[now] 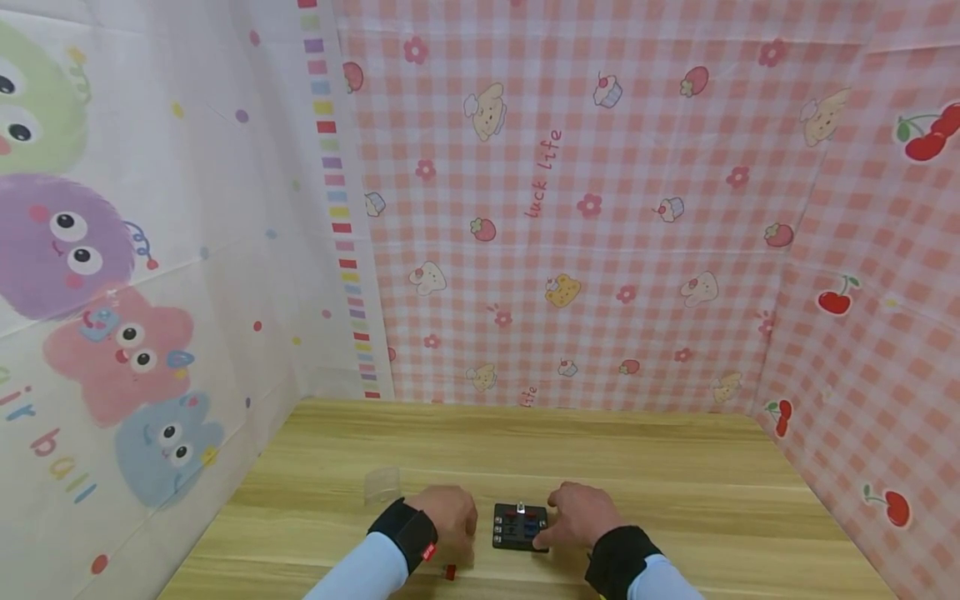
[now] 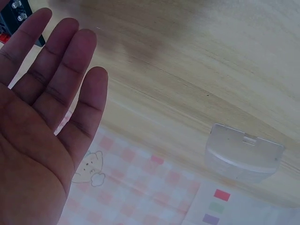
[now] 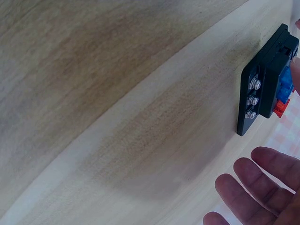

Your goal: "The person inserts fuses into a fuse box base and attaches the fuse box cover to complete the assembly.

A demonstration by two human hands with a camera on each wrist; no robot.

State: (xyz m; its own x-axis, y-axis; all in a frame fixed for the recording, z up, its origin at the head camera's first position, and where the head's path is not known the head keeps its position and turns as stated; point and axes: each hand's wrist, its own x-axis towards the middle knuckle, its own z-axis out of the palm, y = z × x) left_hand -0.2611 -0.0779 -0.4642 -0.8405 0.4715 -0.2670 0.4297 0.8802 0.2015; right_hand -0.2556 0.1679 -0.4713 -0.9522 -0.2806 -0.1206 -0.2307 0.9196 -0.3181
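Observation:
A black fuse block [image 1: 507, 543] lies flat on the table between the hands, with metal screws along its sides and blue and red blade fuses in it. My right hand [image 1: 583, 515] is at its right side, the thumb over the block beside the blue fuses [image 3: 285, 85]; whether it touches cannot be told. The other right fingers [image 3: 253, 199] spread loosely, apart from the block. To the block's left, my left hand [image 1: 448, 515] holds nothing visible, its fingers [image 2: 63, 89] extended and its thumb hidden. A small red fuse [image 1: 450, 572] lies just below that hand.
Behind the left wrist, a clear plastic cover [image 1: 382, 486] lies on the wooden table [image 1: 600, 442]. Patterned cloth [image 1: 600, 250] hangs along the back and both sides. Something yellow, mostly hidden, peeks out by the right wristband [image 1: 622, 562].

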